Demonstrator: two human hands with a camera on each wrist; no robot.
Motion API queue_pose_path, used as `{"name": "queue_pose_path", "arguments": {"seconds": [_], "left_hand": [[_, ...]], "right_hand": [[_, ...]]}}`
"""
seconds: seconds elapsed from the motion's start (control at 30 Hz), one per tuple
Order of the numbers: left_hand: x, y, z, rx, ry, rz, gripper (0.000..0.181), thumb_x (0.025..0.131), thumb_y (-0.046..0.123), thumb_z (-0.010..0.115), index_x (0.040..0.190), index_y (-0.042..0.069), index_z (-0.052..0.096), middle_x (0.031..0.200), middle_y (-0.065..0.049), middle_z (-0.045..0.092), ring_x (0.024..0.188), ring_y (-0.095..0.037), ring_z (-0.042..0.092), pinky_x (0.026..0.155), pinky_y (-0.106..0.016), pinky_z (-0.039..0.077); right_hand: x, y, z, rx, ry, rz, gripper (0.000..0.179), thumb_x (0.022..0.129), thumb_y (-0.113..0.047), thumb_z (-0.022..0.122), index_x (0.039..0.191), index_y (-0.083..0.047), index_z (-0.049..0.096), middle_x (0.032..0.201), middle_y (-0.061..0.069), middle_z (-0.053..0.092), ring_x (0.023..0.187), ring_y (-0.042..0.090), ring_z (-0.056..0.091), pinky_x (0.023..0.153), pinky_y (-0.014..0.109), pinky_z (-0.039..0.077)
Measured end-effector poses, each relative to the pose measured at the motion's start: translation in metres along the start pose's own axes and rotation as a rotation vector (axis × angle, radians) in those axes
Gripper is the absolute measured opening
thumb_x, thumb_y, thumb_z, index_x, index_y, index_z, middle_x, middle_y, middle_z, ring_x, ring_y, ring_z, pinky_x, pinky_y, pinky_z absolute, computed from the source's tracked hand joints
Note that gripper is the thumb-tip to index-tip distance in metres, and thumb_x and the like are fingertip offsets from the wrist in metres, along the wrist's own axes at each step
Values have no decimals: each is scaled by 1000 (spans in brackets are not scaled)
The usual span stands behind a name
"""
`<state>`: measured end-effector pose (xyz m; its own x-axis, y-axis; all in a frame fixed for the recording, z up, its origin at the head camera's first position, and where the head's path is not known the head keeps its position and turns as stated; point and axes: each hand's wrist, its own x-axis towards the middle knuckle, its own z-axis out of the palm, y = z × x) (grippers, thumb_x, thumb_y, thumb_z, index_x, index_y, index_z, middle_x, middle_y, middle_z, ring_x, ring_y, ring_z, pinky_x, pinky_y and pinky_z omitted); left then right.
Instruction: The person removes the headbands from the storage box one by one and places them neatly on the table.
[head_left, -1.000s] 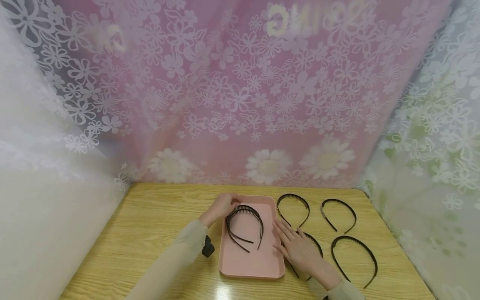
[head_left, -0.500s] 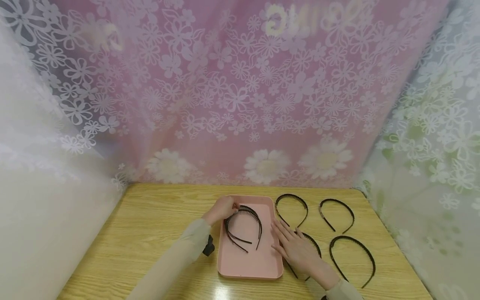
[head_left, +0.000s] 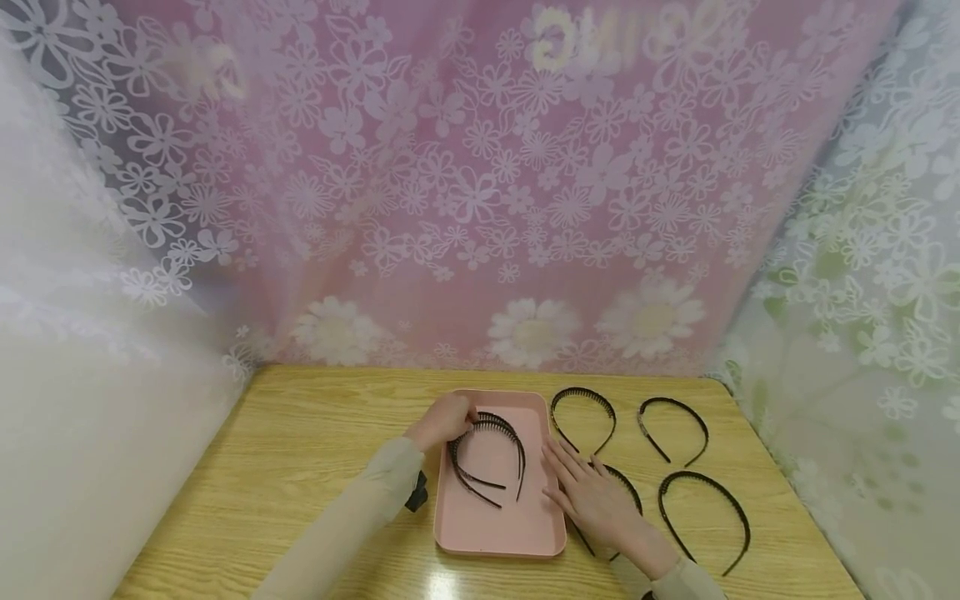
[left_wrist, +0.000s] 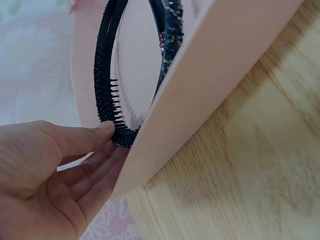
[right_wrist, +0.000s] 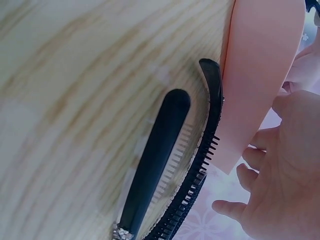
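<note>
Toothed black headbands [head_left: 517,442] lie overlapping in a pink tray [head_left: 501,533], their ends pointing toward the front. At their upper left my left hand [head_left: 444,421] reaches over the tray's rim. In the left wrist view, that hand's thumb and fingers pinch the curved top of a headband [left_wrist: 102,65]; glittery stones cover another band beside it. My right hand [head_left: 600,500], fingers extended, rests against the tray's right side. It partly covers another headband [head_left: 628,482] on the table. The right wrist view shows this hand [right_wrist: 287,170] at the tray wall, with fingers extended.
Three more headbands lie apart on the wooden table [head_left: 322,492]: one at the back [head_left: 585,392], one at the back right [head_left: 678,402] and one at the front right [head_left: 708,477]. A flowered pink curtain [head_left: 420,275] hangs behind the table.
My left hand has moved slightly forward over the tray rim and onto the headbands. Their ends have shifted a little to the right. My right hand stays at the tray's side.
</note>
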<state>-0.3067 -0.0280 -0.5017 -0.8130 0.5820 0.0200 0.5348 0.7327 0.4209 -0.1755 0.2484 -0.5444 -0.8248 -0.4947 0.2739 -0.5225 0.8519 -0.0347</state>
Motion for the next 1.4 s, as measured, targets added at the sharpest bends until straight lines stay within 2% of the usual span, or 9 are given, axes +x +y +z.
{"name": "queue_pose_path", "arguments": {"seconds": [0.27, 0.4, 0.53, 0.7, 0.8, 0.93, 1.1, 1.23, 1.4], "left_hand": [[-1, 2, -4, -57, 6, -2, 17, 98, 0, 64, 106, 2, 78, 103, -11, 76, 89, -24, 71, 72, -33, 58], [-1, 5, -7, -107, -7, -1, 15, 99, 4, 64, 106, 2, 78, 99, -9, 76, 80, -21, 70, 66, -28, 55], [-3, 6, -11, -180, -31, 1, 17, 100, 6, 63, 109, 0, 76, 93, -11, 76, 75, -23, 71, 61, -25, 52], [-6, 5, -15, -288, -52, 2, 20, 101, 7, 62, 114, -2, 74, 99, -13, 76, 81, -27, 74, 65, -27, 57], [-8, 3, -19, -346, -62, -6, 21, 101, 8, 61, 116, -2, 74, 102, -16, 76, 84, -31, 74, 69, -33, 60], [-8, 2, -26, -376, -54, -10, 22, 102, 10, 60, 114, -2, 75, 98, -18, 76, 85, -34, 74, 70, -38, 60], [-8, -1, -39, -400, -54, -14, 23, 103, 14, 61, 115, 2, 76, 93, -12, 77, 82, -29, 73, 68, -39, 61], [-8, -5, -48, -508, -88, -26, 25, 103, 15, 60, 120, 3, 74, 99, -13, 76, 89, -28, 73, 72, -37, 62], [-10, -6, -58, -577, -96, -22, 26, 103, 14, 59, 123, 2, 72, 105, -18, 75, 93, -30, 73, 74, -36, 62]], "right_hand": [[0, -1, -2, 12, -11, 5, 65, 101, -43, 59, 154, -7, 45, 158, 11, 43, 143, 32, 43, 104, 64, 43], [2, -6, -10, 52, -47, 27, 64, 102, -39, 59, 154, -6, 43, 159, 13, 41, 145, 34, 41, 106, 67, 40], [3, -9, -15, 67, -86, 46, 65, 103, -38, 58, 156, -6, 40, 161, 12, 37, 147, 33, 37, 108, 67, 37], [2, -9, -15, 58, -106, 56, 66, 104, -41, 54, 158, -8, 36, 163, 10, 34, 149, 31, 34, 110, 65, 36], [2, -8, -14, 64, -104, 56, 66, 104, -42, 53, 158, -8, 36, 163, 10, 33, 149, 31, 34, 110, 66, 35], [2, -8, -13, 67, -112, 58, 66, 105, -43, 52, 158, -8, 35, 163, 10, 33, 149, 31, 33, 110, 66, 35], [2, -7, -13, 78, -125, 62, 66, 105, -43, 52, 158, -8, 35, 164, 10, 32, 150, 31, 32, 111, 67, 33], [2, -7, -13, 82, -127, 62, 66, 105, -42, 52, 159, -8, 34, 164, 10, 32, 150, 31, 32, 111, 67, 33], [2, -7, -13, 77, -126, 61, 66, 105, -42, 52, 158, -8, 35, 164, 10, 32, 150, 31, 32, 111, 66, 34]]}}
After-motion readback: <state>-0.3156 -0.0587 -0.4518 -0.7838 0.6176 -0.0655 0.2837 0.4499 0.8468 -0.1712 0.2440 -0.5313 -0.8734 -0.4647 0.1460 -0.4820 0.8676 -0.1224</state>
